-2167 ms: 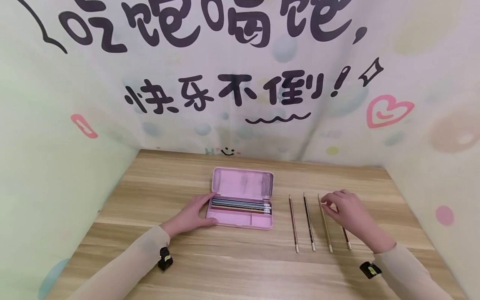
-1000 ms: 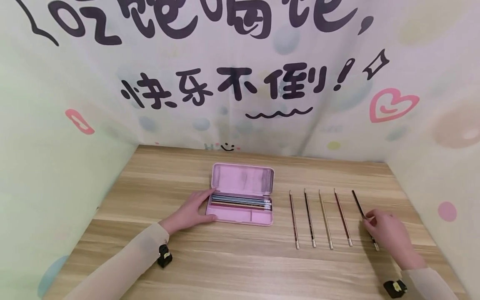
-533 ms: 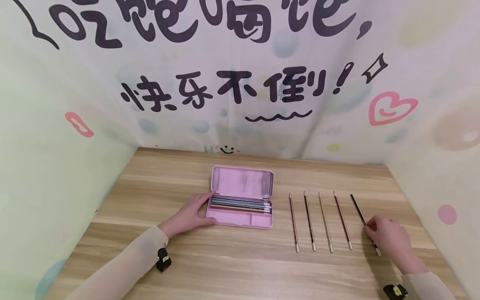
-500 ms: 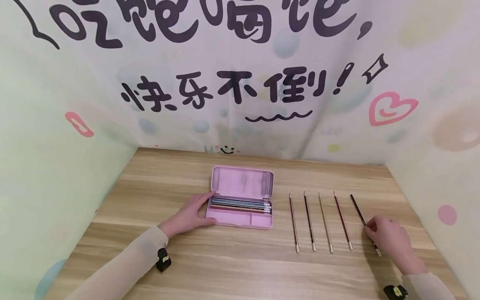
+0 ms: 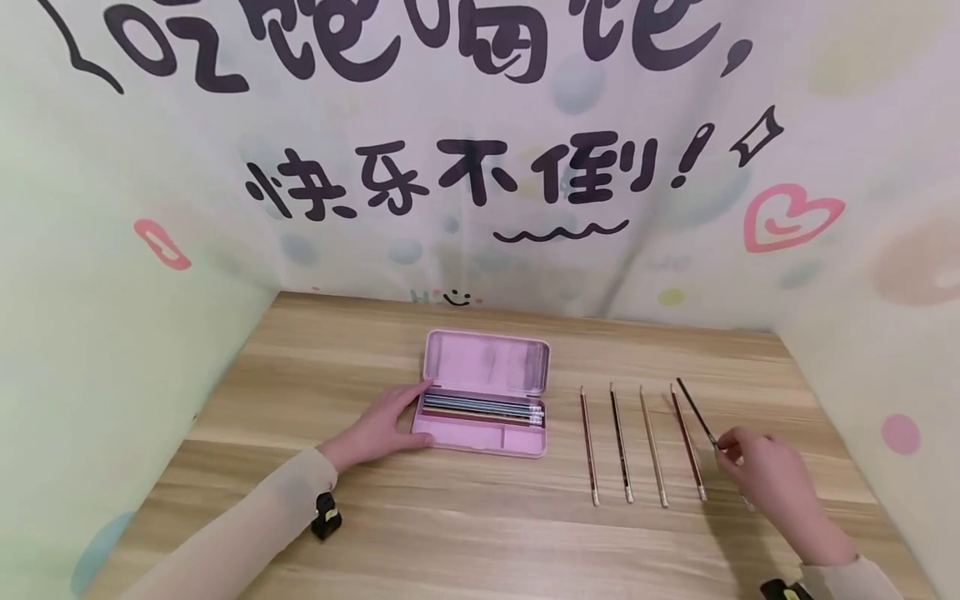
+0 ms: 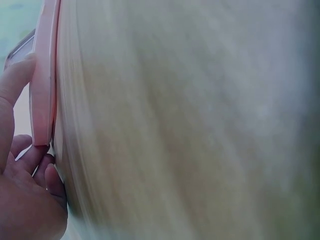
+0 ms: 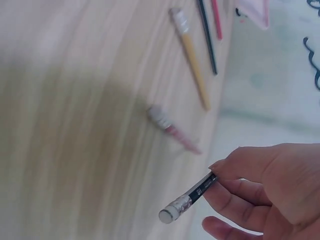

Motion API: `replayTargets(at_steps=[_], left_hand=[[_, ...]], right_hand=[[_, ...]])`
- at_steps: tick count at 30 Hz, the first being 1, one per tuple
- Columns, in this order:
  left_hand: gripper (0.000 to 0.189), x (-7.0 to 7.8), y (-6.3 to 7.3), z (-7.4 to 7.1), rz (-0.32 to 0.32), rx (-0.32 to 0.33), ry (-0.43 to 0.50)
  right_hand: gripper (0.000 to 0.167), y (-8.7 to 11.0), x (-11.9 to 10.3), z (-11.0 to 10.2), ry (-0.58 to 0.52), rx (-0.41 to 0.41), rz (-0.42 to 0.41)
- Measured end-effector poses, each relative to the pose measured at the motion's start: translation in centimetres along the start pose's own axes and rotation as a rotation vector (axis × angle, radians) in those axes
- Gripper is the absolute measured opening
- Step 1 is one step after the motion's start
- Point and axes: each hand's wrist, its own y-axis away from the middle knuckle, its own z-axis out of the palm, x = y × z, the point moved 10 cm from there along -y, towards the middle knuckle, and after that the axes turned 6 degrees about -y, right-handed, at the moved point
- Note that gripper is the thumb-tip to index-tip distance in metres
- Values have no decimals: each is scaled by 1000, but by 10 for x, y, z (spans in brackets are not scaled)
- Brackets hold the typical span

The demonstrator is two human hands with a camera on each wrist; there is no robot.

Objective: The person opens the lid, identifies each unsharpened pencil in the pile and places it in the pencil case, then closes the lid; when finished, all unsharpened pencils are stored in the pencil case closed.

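Observation:
A pink pencil case [image 5: 461,434] stands with its lid up, a bundle of pencils [image 5: 480,407] lying in its long rear compartment. My left hand [image 5: 378,429] holds its left end, thumb at the front and fingers toward the hinge; the left wrist view shows the thumb against the pink case side [image 6: 44,75]. Between thumb and fingers, my right hand [image 5: 776,483] pinches a black pencil [image 5: 696,412], raised off the table and slanting toward a red pencil [image 5: 688,446]. Its eraser end [image 7: 172,214] sticks out toward the right wrist camera.
To the left of that red pencil lie a gold pencil [image 5: 652,446], another black pencil [image 5: 621,446] and a dark red pencil [image 5: 588,446], roughly parallel with gaps between. A printed cloth backdrop [image 5: 375,267] rises behind the wooden table [image 5: 420,533].
From over the red pencil, my right hand went right to the black pencil on the table. Now that pencil is lifted and shifted left. My left hand stays at the case.

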Motion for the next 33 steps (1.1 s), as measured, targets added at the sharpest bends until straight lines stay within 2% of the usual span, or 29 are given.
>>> replayTargets(at_steps=[7, 16, 25, 33], left_hand=[[95, -3, 0, -1, 3, 10, -2], [95, -2, 1, -1, -8, 13, 26], [92, -2, -1, -1, -31, 15, 61], [91, -3, 0, -1, -34, 8, 72]], right_hand=[[7, -8, -38, -9, -11, 75, -94], [13, -24, -100, -14, 1, 66, -230], [14, -48, -153, -8, 1, -12, -351], [11, -68, -204, 11, 21, -99, -395]])
